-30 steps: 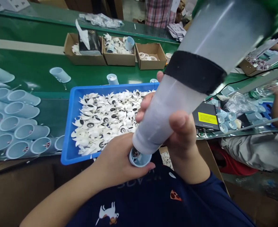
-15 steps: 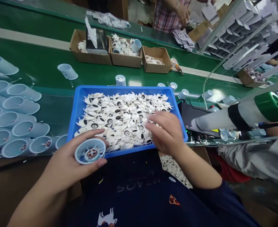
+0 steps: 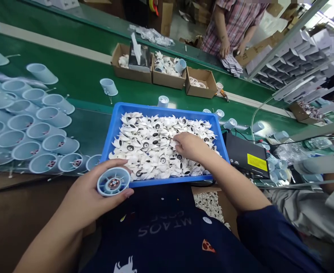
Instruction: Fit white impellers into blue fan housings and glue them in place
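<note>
My left hand (image 3: 89, 191) is wrapped round a light-blue fan housing (image 3: 113, 182), its open end tipped towards me. Inside it, thin ribs run out to a round hub with copper-coloured parts. A blue tray (image 3: 158, 182) beside it is heaped with white fan blades (image 3: 144, 159), some showing dark round centres. Over the middle of that heap, my right hand (image 3: 189, 146) reaches in with its fingers pinched on a white fan blade; the fingertips are partly hidden by the hand.
Rows of light-blue housings (image 3: 53, 138) lie at the left, thin leads sticking out. Cardboard boxes (image 3: 168, 80) of parts stand behind the tray. A black box (image 3: 245, 153) with a yellow label sits right. Across the bench, a person in a checked shirt (image 3: 235, 22) handles white cards.
My right hand has gone down into the heap, its fingers closing from a loose spread to a pinch. The view has swung left. My left hand keeps hold of the housing.
</note>
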Demonstrator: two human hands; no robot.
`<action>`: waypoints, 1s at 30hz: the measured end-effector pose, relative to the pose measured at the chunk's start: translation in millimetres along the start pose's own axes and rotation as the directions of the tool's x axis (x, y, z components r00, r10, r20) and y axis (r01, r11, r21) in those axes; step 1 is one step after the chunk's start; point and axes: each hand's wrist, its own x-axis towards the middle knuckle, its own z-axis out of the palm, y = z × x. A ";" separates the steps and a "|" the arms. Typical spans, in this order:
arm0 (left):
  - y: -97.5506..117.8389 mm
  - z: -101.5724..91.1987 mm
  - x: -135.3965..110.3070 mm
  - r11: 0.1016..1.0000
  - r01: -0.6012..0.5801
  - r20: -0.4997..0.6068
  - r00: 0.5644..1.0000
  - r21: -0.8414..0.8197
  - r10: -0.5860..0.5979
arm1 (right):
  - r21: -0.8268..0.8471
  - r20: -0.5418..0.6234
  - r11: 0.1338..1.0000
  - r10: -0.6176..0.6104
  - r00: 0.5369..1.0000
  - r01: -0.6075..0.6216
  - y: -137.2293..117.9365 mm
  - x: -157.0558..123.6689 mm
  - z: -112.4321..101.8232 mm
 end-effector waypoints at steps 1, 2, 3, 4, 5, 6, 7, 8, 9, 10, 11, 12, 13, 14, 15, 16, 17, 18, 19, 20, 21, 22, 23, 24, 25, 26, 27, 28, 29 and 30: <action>0.4 1.8 0.1 0.999 -0.007 -0.021 1.000 -0.035 0.006 | 0.131 -0.020 0.991 -0.037 0.999 0.040 -0.9 -11.8 2.7; 1.7 4.6 0.9 0.997 -0.030 -0.032 0.999 -0.065 0.028 | 0.328 -0.023 0.942 -0.070 0.997 0.073 -2.2 -23.0 7.4; 4.0 8.1 2.2 0.994 -0.067 -0.027 0.998 -0.085 0.065 | 0.567 -0.010 0.819 -0.094 0.996 0.083 -4.0 -33.1 13.7; 6.9 12.1 3.9 0.989 -0.111 -0.009 0.994 -0.096 0.111 | 0.791 0.016 0.609 -0.111 0.994 0.055 -6.2 -41.8 21.2; 10.3 16.4 5.8 0.983 -0.156 0.017 0.987 -0.097 0.158 | 0.938 0.054 0.347 -0.128 0.990 -0.006 -8.7 -48.7 28.9; 14.0 20.6 7.7 0.977 -0.194 0.049 0.979 -0.087 0.198 | 0.993 0.092 0.093 -0.149 0.984 -0.079 -11.3 -53.8 36.2; 17.6 24.6 9.6 0.973 -0.221 0.072 0.971 -0.070 0.226 | 0.985 0.124 -0.098 -0.170 0.977 -0.142 -13.8 -57.3 42.6; 21.0 27.9 11.3 0.969 -0.243 0.089 0.965 -0.051 0.246 | 0.964 0.149 -0.192 -0.187 0.971 -0.185 -16.0 -59.4 47.5; 24.1 30.6 12.8 0.964 -0.265 0.099 0.959 -0.031 0.266 | 0.949 0.162 -0.237 -0.194 0.967 -0.207 -17.7 -60.6 50.9; 26.9 32.6 14.2 0.957 -0.291 0.102 0.951 -0.008 0.290 | 0.942 0.169 -0.256 -0.197 0.966 -0.217 -19.0 -61.1 52.9; 29.2 33.7 15.3 0.947 -0.322 0.102 0.942 0.016 0.319 | 0.940 0.167 -0.262 -0.198 0.966 -0.216 -20.0 -61.3 53.6; 31.3 34.2 16.2 0.935 -0.353 0.099 0.932 0.041 0.348 | 0.942 0.158 -0.264 -0.192 0.969 -0.206 -20.7 -61.4 53.4; 33.1 34.0 17.0 0.922 -0.382 0.093 0.922 0.064 0.375 | 0.946 0.147 -0.260 -0.187 0.971 -0.193 -21.2 -61.5 52.6; 34.8 33.3 17.4 0.911 -0.404 0.089 0.914 0.087 0.397 | 0.951 0.135 -0.252 -0.182 0.974 -0.179 -21.7 -61.5 51.5; 36.3 32.4 17.6 0.902 -0.418 0.086 0.908 0.108 0.411 | 0.955 0.126 -0.244 -0.178 0.976 -0.168 -22.1 -61.4 50.1; 37.8 31.2 17.5 0.896 -0.426 0.082 0.905 0.126 0.418 | 0.958 0.123 -0.236 -0.175 0.977 -0.163 -22.5 -61.3 48.8; 39.0 30.0 17.1 0.892 -0.430 0.077 0.903 0.141 0.423 | 0.959 0.126 -0.232 -0.176 0.976 -0.165 -22.8 -61.0 47.6; 40.1 28.8 16.4 0.889 -0.432 0.069 0.902 0.153 0.427 | 0.957 0.134 -0.232 -0.180 0.975 -0.174 -23.0 -60.5 46.7; 41.0 27.7 15.5 0.886 -0.434 0.061 0.901 0.163 0.430 | 0.954 0.144 -0.236 -0.186 0.972 -0.187 -23.2 -59.9 46.1; 41.8 26.7 14.6 0.884 -0.433 0.051 0.901 0.173 0.431 | 0.949 0.155 -0.245 -0.192 0.969 -0.200 -23.2 -59.3 45.8; 42.3 25.8 13.6 0.882 -0.434 0.040 0.900 0.183 0.434 | 0.943 0.165 -0.254 -0.200 0.966 -0.214 -23.1 -58.7 45.9; 42.7 25.2 12.7 0.880 -0.436 0.033 0.898 0.191 0.438 | 0.939 0.172 -0.262 -0.208 0.963 -0.224 -22.9 -58.1 46.4; 43.0 24.8 12.1 0.877 -0.439 0.029 0.896 0.197 0.442 | 0.935 0.176 -0.268 -0.216 0.961 -0.231 -22.5 -57.6 47.0; 43.2 24.6 11.7 0.875 -0.441 0.028 0.895 0.199 0.445 | 0.933 0.178 -0.270 -0.224 0.958 -0.236 -22.0 -57.2 47.7; 43.2 24.6 11.6 0.874 -0.443 0.027 0.894 0.198 0.447 | 0.932 0.179 -0.272 -0.230 0.957 -0.239 -21.5 -56.9 48.4; 43.2 24.9 11.9 0.875 -0.442 0.027 0.895 0.195 0.446 | 0.931 0.179 -0.273 -0.236 0.955 -0.242 -20.9 -56.8 49.0; 43.2 25.4 12.3 0.878 -0.440 0.028 0.896 0.191 0.443 | 0.930 0.180 -0.275 -0.241 0.954 -0.244 -20.3 -56.8 49.5; 43.0 26.1 12.8 0.880 -0.436 0.027 0.898 0.188 0.439 | 0.928 0.181 -0.278 -0.245 0.952 -0.248 -19.8 -56.8 49.7; 42.9 26.8 13.4 0.883 -0.432 0.029 0.900 0.185 0.434 | 0.925 0.186 -0.281 -0.248 0.951 -0.254 -19.3 -56.9 49.7; 42.8 27.6 14.0 0.885 -0.427 0.028 0.903 0.183 0.430 | 0.923 0.190 -0.285 -0.249 0.950 -0.259 -18.9 -57.0 49.6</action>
